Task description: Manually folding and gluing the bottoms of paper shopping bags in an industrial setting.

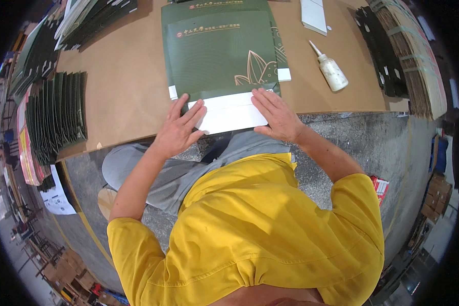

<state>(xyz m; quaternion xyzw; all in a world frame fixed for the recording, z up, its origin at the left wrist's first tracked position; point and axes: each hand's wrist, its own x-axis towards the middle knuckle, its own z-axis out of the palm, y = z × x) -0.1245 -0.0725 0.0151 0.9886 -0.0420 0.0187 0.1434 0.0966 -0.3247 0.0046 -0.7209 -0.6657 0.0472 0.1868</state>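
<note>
A dark green paper bag (217, 56) with gold print lies flat in front of me, on top of another green sheet or bag. At its near end is a white panel (232, 116), which reaches past the table edge toward my lap. My left hand (181, 126) rests with spread fingers at the panel's left end, fingertips on the bag's near corner. My right hand (278, 116) lies over the panel's right end, its fingers stretched out flat along the fold. Neither hand grips anything.
On the brown table (122, 97), a white squeeze bottle (332, 72) with a pointed nozzle lies to the right. White card pieces (313, 15) are beyond it. Folded green bags (58, 109) stand at the left, and more bundles (410, 61) line the right edge.
</note>
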